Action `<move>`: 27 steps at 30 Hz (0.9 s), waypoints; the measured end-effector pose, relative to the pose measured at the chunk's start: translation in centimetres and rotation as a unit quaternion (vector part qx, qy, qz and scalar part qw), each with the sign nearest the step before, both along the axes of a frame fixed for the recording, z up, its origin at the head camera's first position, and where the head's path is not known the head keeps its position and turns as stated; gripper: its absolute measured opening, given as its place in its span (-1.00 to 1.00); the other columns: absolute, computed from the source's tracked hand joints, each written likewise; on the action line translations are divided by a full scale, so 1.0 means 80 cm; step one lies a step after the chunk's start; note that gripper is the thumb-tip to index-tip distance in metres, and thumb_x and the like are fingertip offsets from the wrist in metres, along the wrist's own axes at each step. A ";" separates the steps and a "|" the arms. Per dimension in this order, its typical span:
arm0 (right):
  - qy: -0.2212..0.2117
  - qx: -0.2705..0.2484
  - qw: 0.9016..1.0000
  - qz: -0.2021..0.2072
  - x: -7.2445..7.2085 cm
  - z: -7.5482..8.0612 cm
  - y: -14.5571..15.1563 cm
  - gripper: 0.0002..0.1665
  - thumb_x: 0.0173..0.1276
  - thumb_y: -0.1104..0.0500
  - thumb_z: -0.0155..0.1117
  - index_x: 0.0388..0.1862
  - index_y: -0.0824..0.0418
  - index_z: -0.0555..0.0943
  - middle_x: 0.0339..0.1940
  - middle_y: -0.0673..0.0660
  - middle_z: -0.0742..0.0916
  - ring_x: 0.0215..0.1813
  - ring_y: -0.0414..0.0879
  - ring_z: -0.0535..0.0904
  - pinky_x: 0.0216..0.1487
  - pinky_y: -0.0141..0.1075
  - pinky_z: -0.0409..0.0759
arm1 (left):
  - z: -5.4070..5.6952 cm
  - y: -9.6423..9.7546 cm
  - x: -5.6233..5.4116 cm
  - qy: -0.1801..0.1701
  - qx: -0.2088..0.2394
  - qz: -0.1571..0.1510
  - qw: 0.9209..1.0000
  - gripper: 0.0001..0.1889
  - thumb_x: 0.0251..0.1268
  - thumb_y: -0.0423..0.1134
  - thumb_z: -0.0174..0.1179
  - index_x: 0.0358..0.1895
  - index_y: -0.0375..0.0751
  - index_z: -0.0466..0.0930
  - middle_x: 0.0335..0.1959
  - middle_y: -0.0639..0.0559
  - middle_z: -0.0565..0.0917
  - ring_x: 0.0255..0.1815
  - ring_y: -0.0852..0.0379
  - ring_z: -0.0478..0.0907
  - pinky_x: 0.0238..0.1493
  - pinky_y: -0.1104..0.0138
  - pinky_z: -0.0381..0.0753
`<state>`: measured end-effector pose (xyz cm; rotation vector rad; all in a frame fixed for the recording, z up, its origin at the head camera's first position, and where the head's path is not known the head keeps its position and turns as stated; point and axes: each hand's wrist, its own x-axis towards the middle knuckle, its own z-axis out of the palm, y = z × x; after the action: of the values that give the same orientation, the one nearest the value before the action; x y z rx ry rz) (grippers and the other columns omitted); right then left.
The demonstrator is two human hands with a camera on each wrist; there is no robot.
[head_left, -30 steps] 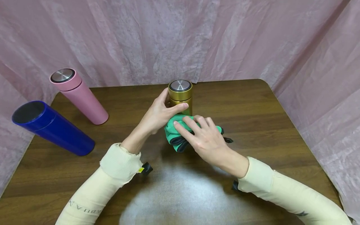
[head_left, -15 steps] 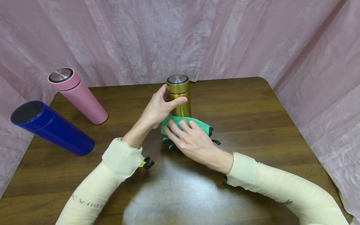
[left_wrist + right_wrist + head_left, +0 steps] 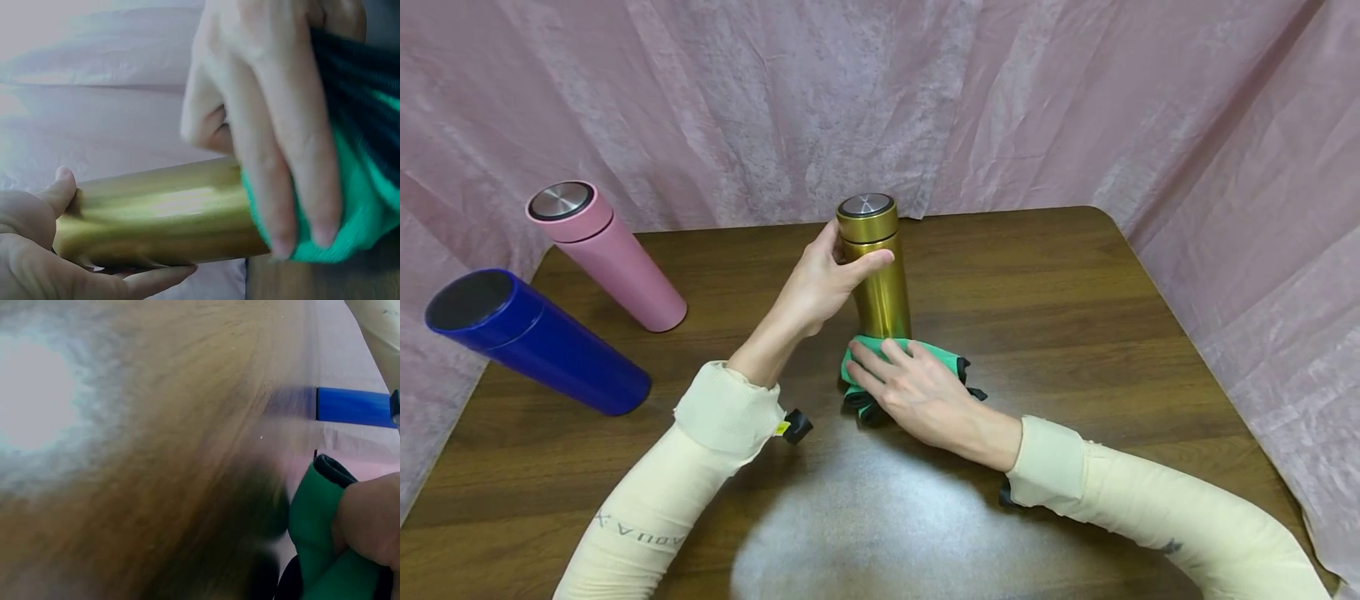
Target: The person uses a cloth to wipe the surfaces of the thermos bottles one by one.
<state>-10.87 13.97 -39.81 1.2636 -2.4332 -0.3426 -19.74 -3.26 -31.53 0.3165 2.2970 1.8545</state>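
My left hand (image 3: 820, 283) grips a gold thermos flask (image 3: 883, 296) around its upper body, just under the lid, thumb across the front. The flask stands roughly upright, its silver-topped lid on; its base is hidden behind a green cloth (image 3: 942, 358) with black edging. My right hand (image 3: 925, 400) holds this folded cloth against the flask's lower end, fingers spread over it. In the left wrist view, two fingertips press the cloth (image 3: 362, 219) at the end of the flask (image 3: 169, 215). The right wrist view shows the thumb on the bunched cloth (image 3: 312, 512).
At the left of the brown wooden table (image 3: 1037, 283) stand a pink thermos flask (image 3: 625, 271) and, nearer, a blue one (image 3: 565, 358) with a dark top. Pink curtains (image 3: 865, 100) hang behind the table and along its right side.
The cloth and right hand have moved left, then down toward the flask's base, so more of the gold body shows. The flask's top has shifted slightly left and up with my left hand.
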 end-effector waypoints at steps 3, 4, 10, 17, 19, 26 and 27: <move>-0.033 0.003 0.999 0.005 0.001 -0.001 0.007 -0.34 0.37 0.22 0.34 0.46 0.11 0.51 0.47 0.10 0.53 0.01 0.06 0.51 -0.30 -0.29 0.46 | -0.002 -0.003 -0.003 -0.008 0.013 0.003 1.000 -0.37 0.36 -0.04 0.43 0.40 -0.07 0.38 0.17 -0.07 0.63 0.15 -0.03 0.58 0.27 0.08 0.52; -0.044 0.003 0.999 0.006 0.001 -0.001 0.009 -0.32 0.35 0.22 0.35 0.47 0.10 0.50 0.48 0.08 0.52 0.00 0.06 0.51 -0.32 -0.29 0.45 | -0.002 -0.004 -0.004 -0.010 0.017 0.004 1.000 -0.37 0.36 -0.04 0.43 0.40 -0.07 0.37 0.17 -0.07 0.63 0.15 -0.03 0.57 0.28 0.08 0.52; -0.108 -0.020 0.994 0.013 0.000 -0.002 0.024 -0.21 0.26 0.23 0.36 0.52 0.07 0.46 0.51 0.04 0.50 -0.05 0.04 0.49 -0.35 -0.30 0.39 | -0.005 -0.005 -0.004 -0.004 0.034 0.009 0.999 -0.38 0.38 -0.09 0.41 0.39 -0.09 0.36 0.15 -0.11 0.62 0.14 -0.05 0.57 0.27 0.08 0.52; -0.195 -0.077 0.978 0.018 -0.001 0.001 0.044 -0.11 0.09 0.31 0.35 0.50 0.05 0.48 0.50 -0.02 0.52 -0.11 -0.01 0.44 -0.31 -0.30 0.40 | -0.005 -0.005 0.000 0.013 0.026 0.027 0.999 -0.37 0.37 -0.08 0.42 0.40 -0.07 0.36 0.13 -0.11 0.61 0.11 -0.03 0.56 0.26 0.11 0.53; -0.213 -0.082 0.973 0.020 -0.002 0.002 0.047 -0.10 0.08 0.32 0.33 0.50 0.05 0.49 0.50 -0.03 0.53 -0.11 -0.02 0.43 -0.27 -0.28 0.44 | -0.006 -0.005 0.001 0.012 0.027 0.033 0.999 -0.38 0.37 -0.09 0.41 0.40 -0.08 0.36 0.12 -0.11 0.61 0.10 -0.03 0.57 0.24 0.12 0.53; -0.230 -0.100 0.967 0.044 -0.008 0.009 0.058 -0.22 0.11 0.38 0.32 0.39 0.04 0.59 0.35 -0.11 0.65 -0.20 -0.09 0.38 -0.28 -0.31 0.43 | -0.014 -0.004 0.005 0.025 0.045 0.052 0.997 -0.42 0.39 -0.11 0.40 0.34 -0.16 0.36 0.07 -0.12 0.62 0.02 -0.01 0.58 0.14 0.16 0.57; -0.231 -0.107 0.966 0.048 -0.008 0.010 0.060 -0.24 0.12 0.40 0.31 0.37 0.05 0.61 0.32 -0.12 0.66 -0.21 -0.10 0.38 -0.28 -0.32 0.42 | -0.015 -0.004 0.005 0.025 0.048 0.056 0.997 -0.42 0.39 -0.11 0.40 0.34 -0.16 0.37 0.06 -0.12 0.62 0.01 -0.01 0.58 0.13 0.17 0.58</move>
<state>-11.53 18.79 -38.98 1.4839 -2.6730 0.2701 -19.34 -3.55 -32.72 0.2542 2.3073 2.0370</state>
